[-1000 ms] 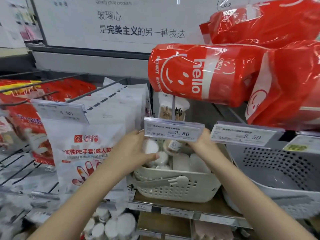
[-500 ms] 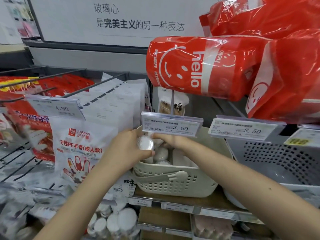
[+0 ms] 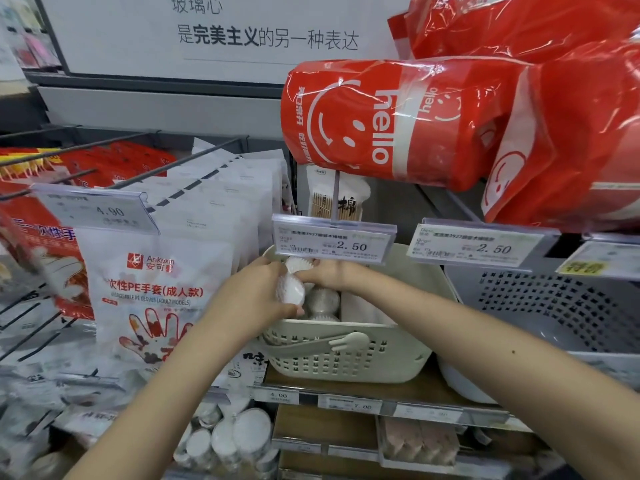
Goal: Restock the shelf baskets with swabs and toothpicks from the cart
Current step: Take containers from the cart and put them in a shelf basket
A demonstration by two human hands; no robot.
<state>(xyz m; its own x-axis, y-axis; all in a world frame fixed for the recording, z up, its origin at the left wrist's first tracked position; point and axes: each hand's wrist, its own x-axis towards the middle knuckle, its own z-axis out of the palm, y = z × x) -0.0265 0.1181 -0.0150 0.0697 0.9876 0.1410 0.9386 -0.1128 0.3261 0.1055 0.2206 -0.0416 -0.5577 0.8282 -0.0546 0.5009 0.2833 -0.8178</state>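
Here the shelf [image 3: 398, 388] carries a cream basket [image 3: 346, 362] at its front edge, just under the 2.50 price tag [image 3: 332, 242], with a grey perforated basket [image 3: 554, 306] beside it toward the shelf's right end. The cream basket already holds several round white tubs, stacked against its left wall, while its right half shows mostly bare wall and floor. Both forearms reach in over the front rim.

The left hand [image 3: 256, 296] curls round a ribbed white swab tub [image 3: 290, 289], holding it just above the basket's front-left corner; the tub's lid faces the camera, so its long axis runs roughly front to back, from the rim toward the back wall. The right hand [image 3: 329, 273] lies just behind and to the right of that tub, its fingers folded over a second white tub [image 3: 300, 264] close under the price tag (how firmly it grips I cannot tell, since the tag hides the fingertips).

The coming move seems to turn on this: the held tub lies at the left hand's fingertips, directly over the filled left column, and the free room lies to the right and rearward. The left hand is the nearer one to set it down; the right would have to clear away first, or the two tubs will knock together.
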